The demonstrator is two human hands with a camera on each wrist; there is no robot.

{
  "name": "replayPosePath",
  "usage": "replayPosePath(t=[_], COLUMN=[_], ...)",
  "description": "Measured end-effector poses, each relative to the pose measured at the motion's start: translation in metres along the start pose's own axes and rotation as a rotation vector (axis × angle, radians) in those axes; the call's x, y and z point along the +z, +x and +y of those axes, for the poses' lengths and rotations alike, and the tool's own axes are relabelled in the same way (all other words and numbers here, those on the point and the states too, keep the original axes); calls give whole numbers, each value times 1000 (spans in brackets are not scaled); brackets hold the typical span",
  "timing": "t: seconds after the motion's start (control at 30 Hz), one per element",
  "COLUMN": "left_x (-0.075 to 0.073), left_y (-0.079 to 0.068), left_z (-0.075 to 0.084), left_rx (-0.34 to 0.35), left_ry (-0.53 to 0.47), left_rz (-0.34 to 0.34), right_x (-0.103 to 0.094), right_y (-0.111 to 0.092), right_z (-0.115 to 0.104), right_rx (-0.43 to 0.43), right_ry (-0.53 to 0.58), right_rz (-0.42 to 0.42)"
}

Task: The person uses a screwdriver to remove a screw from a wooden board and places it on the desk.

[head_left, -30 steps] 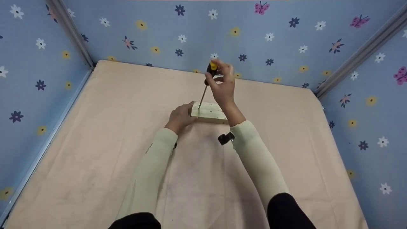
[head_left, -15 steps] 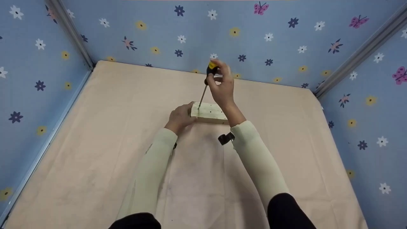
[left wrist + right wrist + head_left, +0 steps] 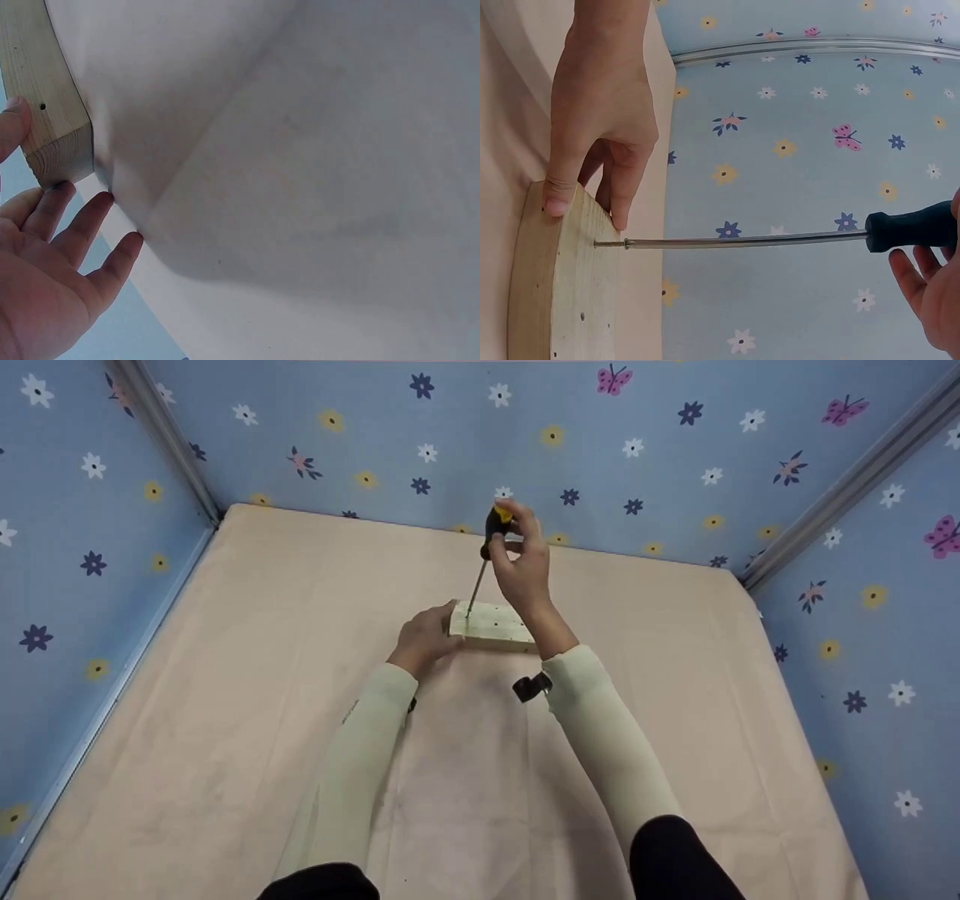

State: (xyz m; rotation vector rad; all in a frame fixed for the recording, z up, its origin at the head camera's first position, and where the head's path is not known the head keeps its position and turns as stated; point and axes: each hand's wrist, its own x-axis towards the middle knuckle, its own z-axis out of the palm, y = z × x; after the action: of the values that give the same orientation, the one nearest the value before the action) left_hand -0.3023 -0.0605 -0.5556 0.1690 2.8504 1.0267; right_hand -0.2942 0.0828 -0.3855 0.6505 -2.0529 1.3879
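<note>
A pale wooden block (image 3: 480, 631) with several small dark holes lies on the cloth-covered table. My left hand (image 3: 426, 637) holds its left end, thumb on the near side and fingers at the far side. In the right wrist view a screw (image 3: 611, 244) stands partly out of the block's top face. The tip of a screwdriver (image 3: 742, 241) meets its head, the long metal shaft in line with the screw. My right hand (image 3: 525, 574) grips the black and yellow handle (image 3: 493, 529) from above the block, and in the head view covers the block's right end.
Beige cloth (image 3: 300, 607) with creases covers the table. A blue flower-print wall (image 3: 465, 442) rises close behind it, with more panels left and right. Metal posts (image 3: 169, 439) stand at the corners. A small black device (image 3: 532, 688) is strapped at the right wrist.
My right thumb has shifted to the right across the screwdriver handle, and the yellow part shows at a slightly different angle. The left hand and the block stay in place.
</note>
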Motion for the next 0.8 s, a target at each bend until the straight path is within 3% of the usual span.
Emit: replayPosePath(t=[0.23,0.5,0.8], left_x=[0,-1,-1], left_y=[1,1,0], left_z=[-1,1,0], left_rx=[-21,-22,-10], left_ry=[-22,-25,-29], left_rz=[-16,-22,-14], right_x=[1,3,2], right_y=[-1,-2,-3], right_z=[3,8,17], right_rx=[-32,-76,-9], right_ry=[32,64,85], right_rz=[43,36,17])
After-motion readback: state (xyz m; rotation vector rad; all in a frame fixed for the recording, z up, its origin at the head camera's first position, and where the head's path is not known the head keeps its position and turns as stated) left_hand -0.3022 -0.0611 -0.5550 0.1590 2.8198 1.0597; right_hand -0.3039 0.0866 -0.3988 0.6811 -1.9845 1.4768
